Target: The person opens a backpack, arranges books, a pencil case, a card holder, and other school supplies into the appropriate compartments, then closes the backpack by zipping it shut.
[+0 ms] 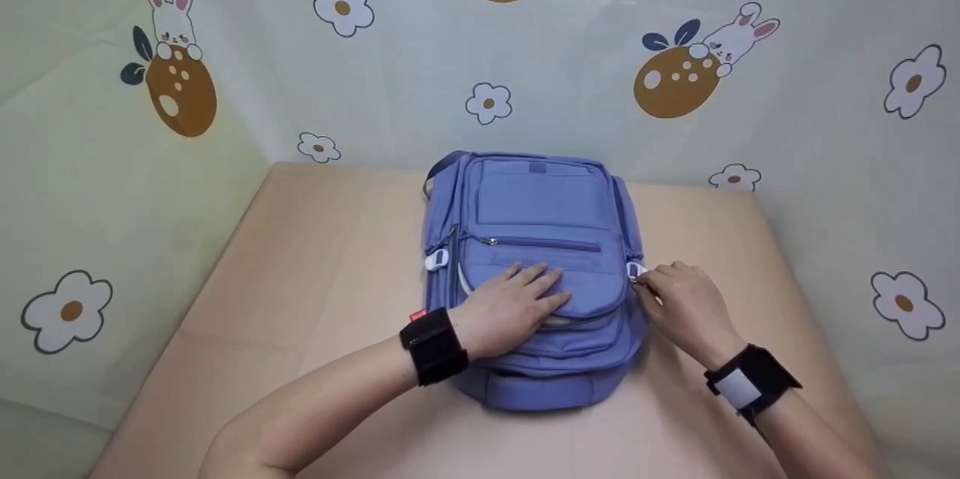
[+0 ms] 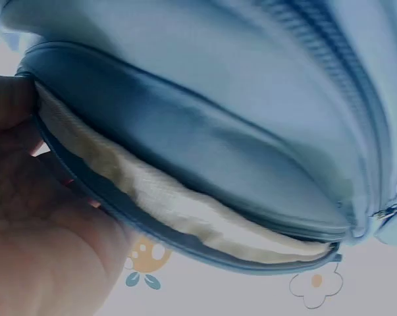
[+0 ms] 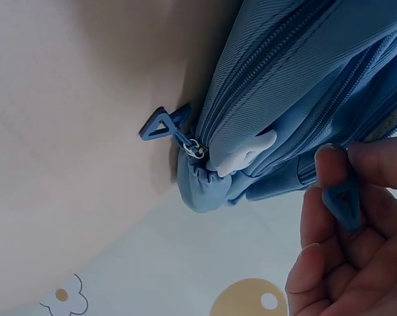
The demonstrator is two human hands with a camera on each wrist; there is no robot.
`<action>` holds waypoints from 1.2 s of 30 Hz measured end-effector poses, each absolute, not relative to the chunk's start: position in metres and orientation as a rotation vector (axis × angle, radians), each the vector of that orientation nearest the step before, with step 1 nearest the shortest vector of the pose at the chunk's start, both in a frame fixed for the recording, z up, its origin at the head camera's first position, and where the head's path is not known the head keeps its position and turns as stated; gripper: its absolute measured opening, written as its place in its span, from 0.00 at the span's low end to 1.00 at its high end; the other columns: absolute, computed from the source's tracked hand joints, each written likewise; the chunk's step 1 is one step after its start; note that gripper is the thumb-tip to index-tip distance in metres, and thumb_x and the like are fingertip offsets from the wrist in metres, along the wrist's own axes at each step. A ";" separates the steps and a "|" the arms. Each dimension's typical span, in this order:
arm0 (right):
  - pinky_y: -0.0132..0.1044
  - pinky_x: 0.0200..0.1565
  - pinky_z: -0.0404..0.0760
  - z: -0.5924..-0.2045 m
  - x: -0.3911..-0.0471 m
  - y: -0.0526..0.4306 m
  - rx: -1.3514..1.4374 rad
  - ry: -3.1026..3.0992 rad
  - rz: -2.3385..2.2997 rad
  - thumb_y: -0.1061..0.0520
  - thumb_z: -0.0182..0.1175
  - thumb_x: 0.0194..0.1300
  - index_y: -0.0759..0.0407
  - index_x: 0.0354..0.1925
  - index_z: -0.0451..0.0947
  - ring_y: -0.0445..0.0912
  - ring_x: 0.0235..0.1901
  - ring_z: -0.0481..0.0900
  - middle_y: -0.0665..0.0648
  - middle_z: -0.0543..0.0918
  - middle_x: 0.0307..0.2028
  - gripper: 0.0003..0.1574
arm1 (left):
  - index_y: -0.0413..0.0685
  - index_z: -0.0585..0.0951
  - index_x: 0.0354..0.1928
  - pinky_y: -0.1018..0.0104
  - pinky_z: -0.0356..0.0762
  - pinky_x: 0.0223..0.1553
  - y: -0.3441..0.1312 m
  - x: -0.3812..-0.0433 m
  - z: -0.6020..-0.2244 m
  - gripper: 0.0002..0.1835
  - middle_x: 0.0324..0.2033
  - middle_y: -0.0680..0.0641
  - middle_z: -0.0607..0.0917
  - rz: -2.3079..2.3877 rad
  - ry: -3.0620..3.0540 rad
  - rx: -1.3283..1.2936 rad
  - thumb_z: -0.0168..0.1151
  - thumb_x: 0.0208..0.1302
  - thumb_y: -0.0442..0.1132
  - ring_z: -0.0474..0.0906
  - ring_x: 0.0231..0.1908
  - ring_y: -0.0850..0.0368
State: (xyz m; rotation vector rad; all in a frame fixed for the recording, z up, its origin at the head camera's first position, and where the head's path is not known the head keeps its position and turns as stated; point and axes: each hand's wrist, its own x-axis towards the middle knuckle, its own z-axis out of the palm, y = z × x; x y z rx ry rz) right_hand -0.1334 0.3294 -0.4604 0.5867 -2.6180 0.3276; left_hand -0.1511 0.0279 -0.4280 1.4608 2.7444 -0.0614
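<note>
A blue backpack (image 1: 544,201) lies front side up, with its front pocket (image 1: 596,291) partly unzipped. In the left wrist view, pale lining (image 2: 152,184) shows in the pocket's gaping mouth. My left hand (image 1: 510,306) rests on the pocket's front panel, fingers spread and fairly straight. At the bag's right side, my right hand (image 1: 690,306) pinches a blue triangular zipper pull (image 3: 343,204) between thumb and forefinger, close by a white side buckle (image 1: 635,271). Another blue triangular pull (image 3: 164,125) hangs loose from the bag's side in the right wrist view.
The backpack sits on a beige tabletop (image 1: 322,276). Behind it stands a pale curtain (image 1: 412,51) printed with rabbits and flowers. A second white buckle (image 1: 436,260) is on the bag's left side. A short zipper (image 1: 547,244) crosses the front.
</note>
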 end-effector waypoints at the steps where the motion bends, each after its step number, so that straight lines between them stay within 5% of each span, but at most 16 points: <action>1: 0.44 0.28 0.69 -0.461 -0.133 0.330 0.590 -2.613 0.325 0.64 0.71 0.58 0.59 0.32 0.86 0.50 0.26 0.76 0.52 0.83 0.25 0.03 | 0.59 0.67 0.77 0.47 0.56 0.73 0.028 -0.151 -0.428 0.24 0.77 0.45 0.62 -0.055 2.743 1.465 0.40 0.84 0.44 0.55 0.76 0.47; 19: 0.38 0.27 0.64 -0.452 -0.092 0.301 0.720 -2.516 0.220 0.61 0.67 0.54 0.53 0.25 0.74 0.45 0.24 0.67 0.46 0.71 0.22 0.10 | 0.60 0.70 0.75 0.49 0.59 0.72 0.028 -0.152 -0.428 0.23 0.76 0.47 0.64 -0.038 2.747 1.453 0.44 0.83 0.46 0.57 0.76 0.48; 36: 0.38 0.27 0.67 -0.456 -0.082 0.283 0.733 -2.529 0.277 0.59 0.68 0.56 0.52 0.27 0.78 0.44 0.25 0.69 0.44 0.73 0.23 0.07 | 0.60 0.71 0.74 0.50 0.56 0.74 0.013 -0.152 -0.431 0.23 0.76 0.47 0.65 0.003 2.716 1.554 0.44 0.82 0.47 0.57 0.76 0.48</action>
